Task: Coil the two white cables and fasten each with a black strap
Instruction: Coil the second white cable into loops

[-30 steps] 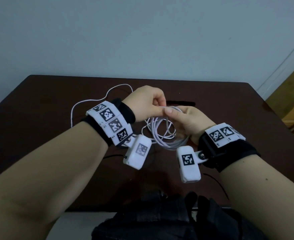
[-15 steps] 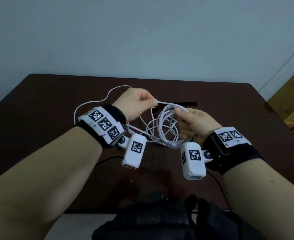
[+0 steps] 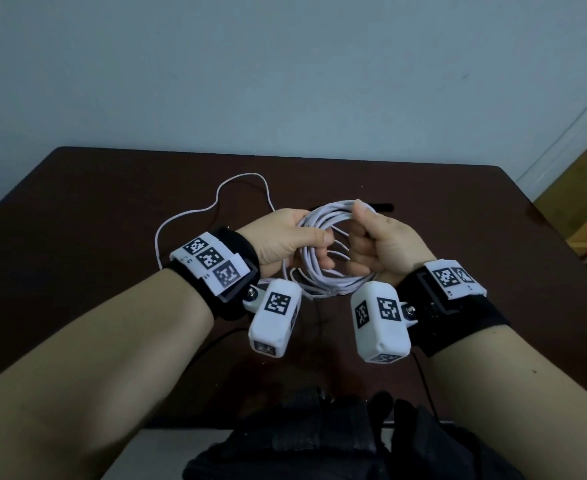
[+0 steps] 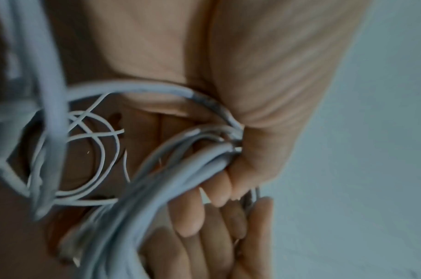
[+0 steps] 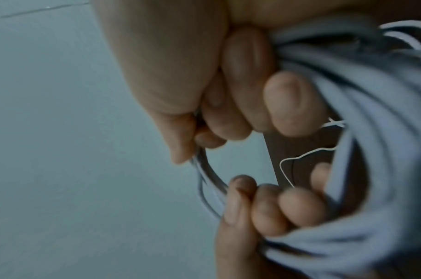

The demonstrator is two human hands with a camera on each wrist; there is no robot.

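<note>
The white cable (image 3: pixel 323 271) is now a neater ring than before. The left hand (image 3: pixel 285 239) and right hand (image 3: pixel 387 244) both grip it above the counter (image 3: pixel 77 209).

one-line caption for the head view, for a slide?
Both hands, left and right, grip a coiled white cable above a dark table.

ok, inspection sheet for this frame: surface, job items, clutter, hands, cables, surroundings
Surface: dark brown table.
Job's things: white coil held above the table; black strap lying behind it.
Clutter: black bag at the near edge.
Grippers: left hand and right hand both grip the coil.
Cables: loose white cable lying on the table at left.
Surroundings: plain pale wall.
</note>
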